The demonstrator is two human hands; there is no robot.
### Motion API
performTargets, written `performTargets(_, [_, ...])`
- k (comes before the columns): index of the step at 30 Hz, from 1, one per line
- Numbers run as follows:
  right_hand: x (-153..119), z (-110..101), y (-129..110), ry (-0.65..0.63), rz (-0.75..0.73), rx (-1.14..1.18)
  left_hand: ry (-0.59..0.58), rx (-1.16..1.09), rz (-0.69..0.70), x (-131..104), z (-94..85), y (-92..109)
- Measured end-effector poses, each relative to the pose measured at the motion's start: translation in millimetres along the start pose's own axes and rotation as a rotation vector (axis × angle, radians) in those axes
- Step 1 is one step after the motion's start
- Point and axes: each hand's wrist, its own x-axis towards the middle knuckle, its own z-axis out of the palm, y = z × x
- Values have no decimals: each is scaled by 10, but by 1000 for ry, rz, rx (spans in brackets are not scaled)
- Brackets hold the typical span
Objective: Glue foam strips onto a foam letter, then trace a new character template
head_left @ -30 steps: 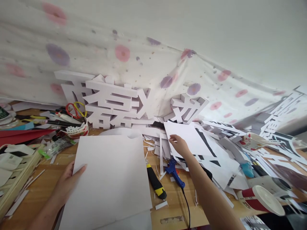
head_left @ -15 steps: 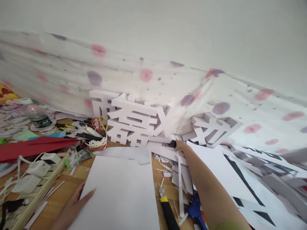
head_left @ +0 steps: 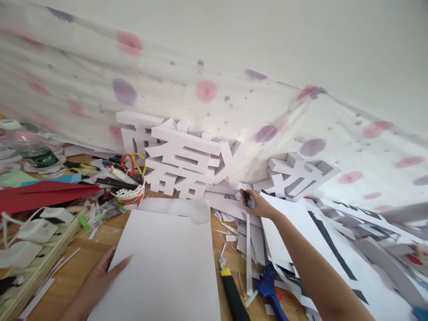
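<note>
My left hand (head_left: 106, 272) rests at the left edge of a white sheet (head_left: 163, 263), thumb on top and spread from the fingers, which are partly under the edge. Far forward, my right hand (head_left: 261, 204) is wrapped round a small dark object (head_left: 247, 199), possibly a phone, beside the white paper characters (head_left: 182, 156). Between the sheet and my right forearm lie a black and yellow cutter (head_left: 230, 285) and a blue glue gun (head_left: 270, 285).
A cup of pens and scissors (head_left: 130, 194), a power strip (head_left: 40, 272), red paper (head_left: 47, 198) and a bottle (head_left: 40, 156) stand or lie at the left. Paper scraps (head_left: 230, 227) and printed sheets (head_left: 314, 240) cover the right. A flowered cloth hangs behind.
My right hand has turned the dark object, so more of its surface shows. My left hand keeps its place at the sheet. The view has shifted slightly.
</note>
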Motion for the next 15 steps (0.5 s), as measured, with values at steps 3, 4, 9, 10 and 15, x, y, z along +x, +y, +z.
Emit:
performTargets(3, [-55,-78,-155,112,-9,284,1,23,-6,-3,3,7])
performTargets(4, [-73,-107,-206,146,-11,362,0,33,-9,-9,3,15])
performTargets(9, [-280,-304,-371,274,102,396,-40,28,1,-43,-8,54])
performTargets(10, [-346,-349,-382,275,168,337,-44,24,-3,-48,-9,57])
performTargets(15, [-674,-453,-355,132,606,-53,-59,-7,-56,-52,-16,57])
